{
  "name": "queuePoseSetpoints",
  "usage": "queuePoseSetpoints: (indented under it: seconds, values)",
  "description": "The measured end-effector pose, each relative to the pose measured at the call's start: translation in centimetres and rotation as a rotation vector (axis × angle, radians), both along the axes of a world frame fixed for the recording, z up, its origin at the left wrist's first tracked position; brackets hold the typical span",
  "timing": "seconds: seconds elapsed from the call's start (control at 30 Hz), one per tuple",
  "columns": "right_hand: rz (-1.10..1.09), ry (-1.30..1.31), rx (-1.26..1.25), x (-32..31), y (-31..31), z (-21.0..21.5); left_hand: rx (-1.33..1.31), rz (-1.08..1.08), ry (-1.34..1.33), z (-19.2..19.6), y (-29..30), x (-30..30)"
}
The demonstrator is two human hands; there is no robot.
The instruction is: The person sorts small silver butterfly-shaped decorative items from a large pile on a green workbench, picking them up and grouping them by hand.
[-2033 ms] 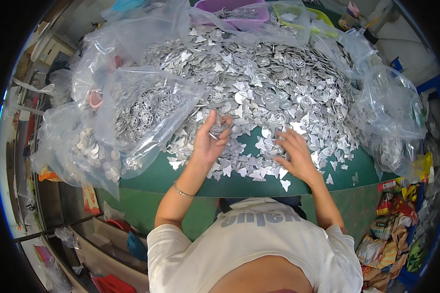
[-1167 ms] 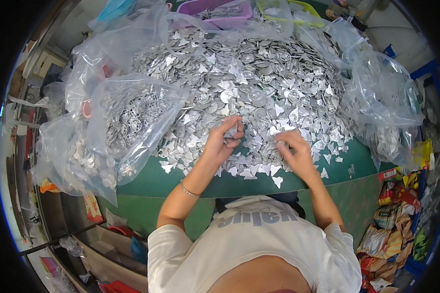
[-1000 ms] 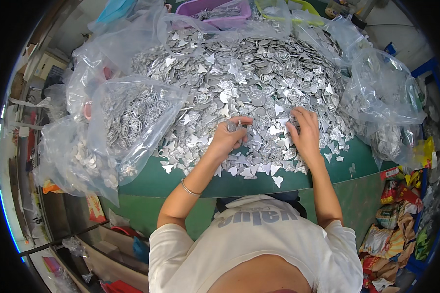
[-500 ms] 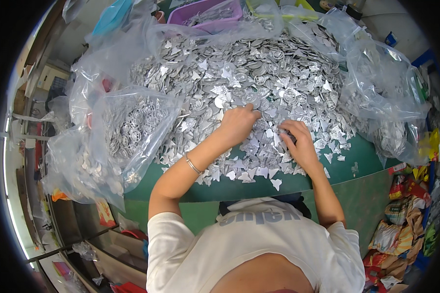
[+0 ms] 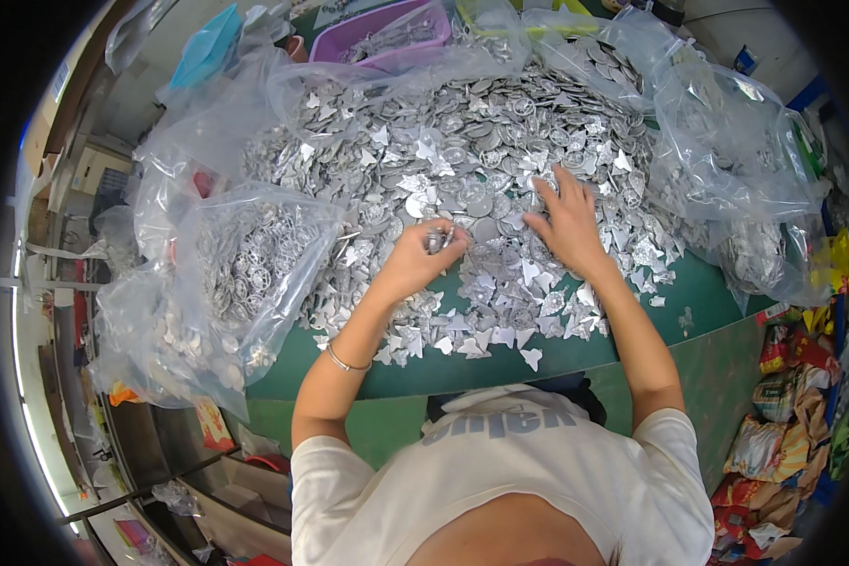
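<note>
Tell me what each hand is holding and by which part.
The left hand pinches a few small silvery metal pieces in its fingertips; the exact grip point is too small to tell. The right hand lies flat on the pile, holding nothing.

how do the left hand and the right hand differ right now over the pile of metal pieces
The left hand is curled, its fingers pinching a few small metal pieces just above the pile; the right hand lies flat with fingers spread, palm down on the heap of metal pieces. The left wrist wears a thin bracelet; the right wrist is bare. Both are bare and reach onto the same silvery heap on the green table.
</note>
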State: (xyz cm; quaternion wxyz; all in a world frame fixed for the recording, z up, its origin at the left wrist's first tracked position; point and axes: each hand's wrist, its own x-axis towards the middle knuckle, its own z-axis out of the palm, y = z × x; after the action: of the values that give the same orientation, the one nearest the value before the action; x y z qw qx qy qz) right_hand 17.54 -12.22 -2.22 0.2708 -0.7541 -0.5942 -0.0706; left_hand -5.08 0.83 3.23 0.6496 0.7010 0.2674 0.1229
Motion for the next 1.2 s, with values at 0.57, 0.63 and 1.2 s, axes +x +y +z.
queuePoseSetpoints:
  seconds: [0.57,0.63,1.2]
  values:
    - [0.009,0.170,0.012,-2.5,-1.5,1.7,-0.876,0.175,-0.311,-1.1,-3.2,1.4]
    - [-0.010,0.056,-0.010,-3.8,-1.3,-0.1,-0.515,0.224,-0.136,0.5,-2.9,2.9]
    - [-0.025,0.412,0.094,-0.4,-5.4,1.9,1.093,-0.251,0.596,-1.2,0.3,12.7]
